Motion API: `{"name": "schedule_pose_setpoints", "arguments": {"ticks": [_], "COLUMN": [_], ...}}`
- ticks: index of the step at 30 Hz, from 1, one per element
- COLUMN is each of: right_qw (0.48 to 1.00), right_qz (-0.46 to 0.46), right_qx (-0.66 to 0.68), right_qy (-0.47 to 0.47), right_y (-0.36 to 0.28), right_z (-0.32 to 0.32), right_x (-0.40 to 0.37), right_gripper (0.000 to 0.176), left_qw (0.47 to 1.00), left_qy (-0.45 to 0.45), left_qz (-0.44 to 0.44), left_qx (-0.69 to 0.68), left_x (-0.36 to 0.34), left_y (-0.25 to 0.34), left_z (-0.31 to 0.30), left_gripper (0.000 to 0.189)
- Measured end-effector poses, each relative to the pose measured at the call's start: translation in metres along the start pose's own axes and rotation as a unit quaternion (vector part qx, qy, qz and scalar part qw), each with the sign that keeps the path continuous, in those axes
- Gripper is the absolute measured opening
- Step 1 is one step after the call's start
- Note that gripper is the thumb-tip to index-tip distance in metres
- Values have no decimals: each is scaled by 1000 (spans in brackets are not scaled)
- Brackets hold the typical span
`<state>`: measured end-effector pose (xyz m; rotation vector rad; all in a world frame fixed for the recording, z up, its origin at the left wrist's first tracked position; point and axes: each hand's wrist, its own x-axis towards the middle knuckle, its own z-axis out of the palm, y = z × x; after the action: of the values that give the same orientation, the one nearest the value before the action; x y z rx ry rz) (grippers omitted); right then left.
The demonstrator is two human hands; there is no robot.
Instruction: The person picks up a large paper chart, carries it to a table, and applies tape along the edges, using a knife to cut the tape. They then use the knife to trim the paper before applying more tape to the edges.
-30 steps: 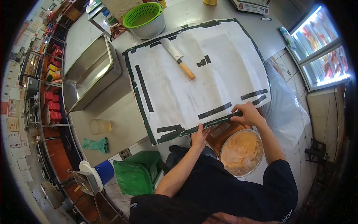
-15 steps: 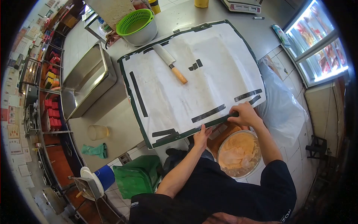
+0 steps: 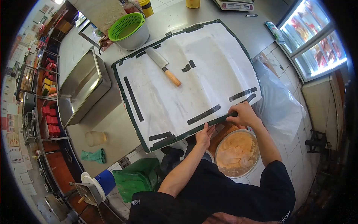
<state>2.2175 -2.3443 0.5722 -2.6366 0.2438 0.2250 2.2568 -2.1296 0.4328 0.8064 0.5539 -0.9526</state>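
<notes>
A large white sheet-covered board point(image 3: 156, 104), edged with dark green tape, lies across the metal table. On it lies a cleaver point(image 3: 157, 58) with a wooden handle, close to the far left part. My right hand point(image 3: 244, 115) is closed on the taped near edge, its fingers bent and pinching there. To its left, my left hand point(image 3: 204, 136) touches the same edge with a fingertip, other fingers apart and partly below the board. Several strips of black tape point(image 3: 203, 114) are stuck on the white surface.
Below the near edge stands a round bowl point(image 3: 257, 151) of orange-coated food. A steel pan point(image 3: 99, 80), a cup point(image 3: 95, 138) and a green cloth point(image 3: 93, 156) are at left. A colander in a pot point(image 3: 134, 40) stands behind; a plastic bag point(image 3: 278, 100) is at right.
The whole view has shifted slightly, so the board and table things sit a little further left. Both hands stay at the board's near edge; the cleaver lies as before.
</notes>
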Motion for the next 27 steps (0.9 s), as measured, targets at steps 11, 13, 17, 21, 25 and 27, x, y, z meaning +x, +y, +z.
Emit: {"name": "schedule_pose_setpoints", "arguments": {"ticks": [11, 13, 17, 21, 25, 27], "right_qw": [1000, 1000, 998, 998, 999, 998], "right_qz": [4, -2, 4, 12, 37, 44], "right_qx": [11, 11, 55, 36, 11, 7], "right_qy": [1, 0, 26, 42, 35, 34], "right_y": [0, 4, 9, 9, 17, 24], "right_z": [-2, -6, -2, 0, -2, -7], "right_x": [3, 2, 0, -1, -4, -5], "right_gripper": [26, 24, 22, 19, 18, 19], "left_qw": [996, 995, 992, 996, 995, 995], "left_qy": [-14, -23, -35, 1, 62, 77], "left_qz": [-26, -35, -52, -26, 3, 23], "left_qx": [-80, -90, -107, -81, -75, -61], "left_x": [-1, -1, 5, 7, 7, 8], "left_y": [-6, -6, -17, -17, -19, -23], "left_z": [8, 13, 22, 30, 35, 36], "left_gripper": [33, 33, 25, 17, 18, 18]}}
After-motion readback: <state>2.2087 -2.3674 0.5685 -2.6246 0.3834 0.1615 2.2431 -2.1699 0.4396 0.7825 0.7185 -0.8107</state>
